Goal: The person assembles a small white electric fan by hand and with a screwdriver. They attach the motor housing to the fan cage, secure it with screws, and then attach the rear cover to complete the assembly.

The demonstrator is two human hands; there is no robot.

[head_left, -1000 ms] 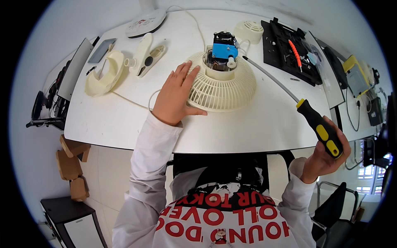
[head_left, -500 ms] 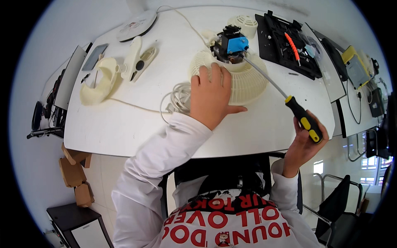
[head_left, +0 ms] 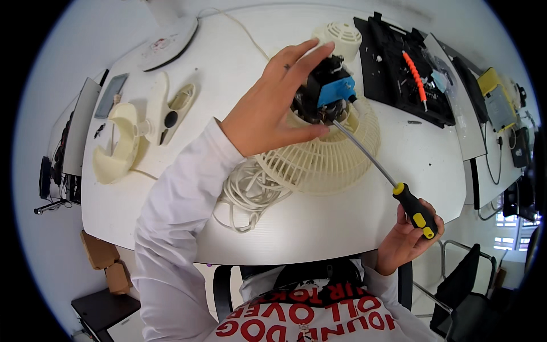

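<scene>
Fan motor (head_left: pixel 337 91): seated on the fan grille (head_left: pixel 319 165). Your left hand (head_left: pixel 270 108): fingers spread around motor, seemingly for steadiness; whether gripping, cannot tell. Your right hand (head_left: pixel 403 246): fingers clamped on screwdriver (head_left: pixel 400 189) handle, shaft angled to motor's base, likely for reach.

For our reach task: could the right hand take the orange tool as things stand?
Probably not: the right hand grips the screwdriver, so it likely needs freeing first, though nothing tall seems to block the way to the orange tool.
</scene>
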